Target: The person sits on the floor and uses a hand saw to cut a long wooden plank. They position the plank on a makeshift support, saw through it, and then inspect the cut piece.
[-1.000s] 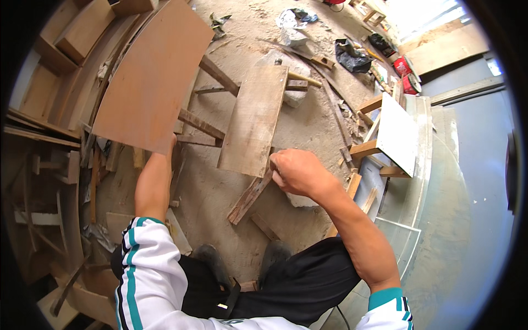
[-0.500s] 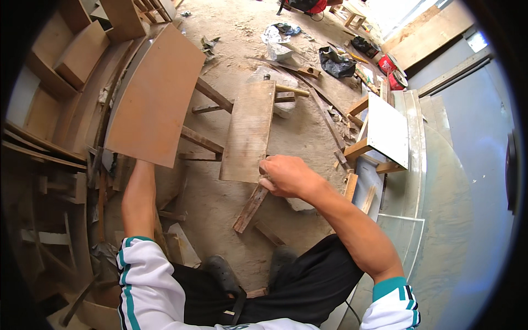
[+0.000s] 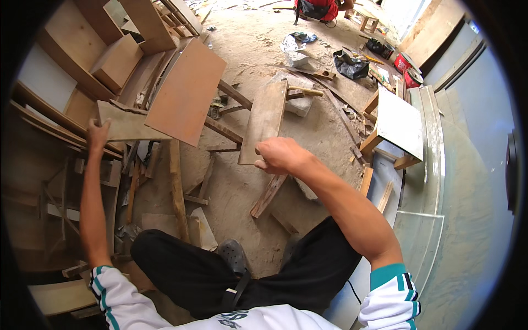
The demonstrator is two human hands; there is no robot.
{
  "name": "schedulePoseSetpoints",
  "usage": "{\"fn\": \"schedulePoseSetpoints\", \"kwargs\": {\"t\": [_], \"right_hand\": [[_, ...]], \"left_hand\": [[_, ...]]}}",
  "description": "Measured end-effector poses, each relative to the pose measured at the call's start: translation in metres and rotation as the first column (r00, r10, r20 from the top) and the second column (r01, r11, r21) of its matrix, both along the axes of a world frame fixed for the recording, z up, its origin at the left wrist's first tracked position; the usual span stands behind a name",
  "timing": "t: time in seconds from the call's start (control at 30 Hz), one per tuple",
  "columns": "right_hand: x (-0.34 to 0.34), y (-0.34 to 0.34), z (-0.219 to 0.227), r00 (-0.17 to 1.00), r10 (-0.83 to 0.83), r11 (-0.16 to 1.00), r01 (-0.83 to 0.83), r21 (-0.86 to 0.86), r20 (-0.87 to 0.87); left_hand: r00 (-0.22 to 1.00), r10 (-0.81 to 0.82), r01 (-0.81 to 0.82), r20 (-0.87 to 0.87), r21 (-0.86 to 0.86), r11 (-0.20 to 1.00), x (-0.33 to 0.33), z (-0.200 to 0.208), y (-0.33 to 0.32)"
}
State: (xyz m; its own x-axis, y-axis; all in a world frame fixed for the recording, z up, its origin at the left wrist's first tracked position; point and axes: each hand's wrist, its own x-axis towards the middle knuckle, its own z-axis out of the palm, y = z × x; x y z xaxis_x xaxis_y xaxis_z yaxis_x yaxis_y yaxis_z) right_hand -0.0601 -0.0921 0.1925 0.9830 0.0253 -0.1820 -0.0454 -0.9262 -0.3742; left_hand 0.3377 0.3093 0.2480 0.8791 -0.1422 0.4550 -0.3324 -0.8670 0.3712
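Note:
My left hand, arm stretched out to the left, grips the outer edge of a thin pale plywood piece. That piece partly lies under a larger reddish-brown board. Fingers curled, my right hand is at the near right corner of a narrow wooden bench top; whatever is in those fingers is hidden. Wooden legs run between the bench top and the brown board. A hammer-like tool with a yellowish handle lies at the bench's far end.
Wooden cabinet frames fill the left side. A white-topped stool stands to the right, beside a large glass sheet. Wood scraps, a black bag and red cans lie about. A person in red is far off.
My left hand, hidden beneath the brown board before, has come out leftward holding the pale plywood piece. My right hand stays at the bench corner. The whole view has shifted.

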Motion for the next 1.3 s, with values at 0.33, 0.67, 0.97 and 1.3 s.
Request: {"fn": "schedulePoseSetpoints", "kwargs": {"t": [0.33,0.67,0.97,1.3], "right_hand": [[-0.014,0.025,0.032,0.998,0.025,1.000,-0.026,0.011,0.053],[-0.031,0.046,0.053,0.925,0.015,0.991,-0.065,0.118,0.380],[-0.056,0.054,0.081,0.785,0.180,0.981,-0.187,-0.050,0.592],[-0.076,0.024,0.082,0.735,0.090,0.995,-0.096,-0.028,0.673]], "left_hand": [[0.980,-0.161,0.193,-0.114,0.373,0.908,-0.158,0.141,0.001],[0.764,-0.472,0.565,-0.440,0.103,0.819,-0.278,0.109,-0.060],[0.575,-0.749,0.810,-0.331,0.099,0.578,-0.325,0.066,-0.137],[0.403,-0.913,0.915,-0.065,0.005,0.403,-0.334,0.053,-0.180]]}}
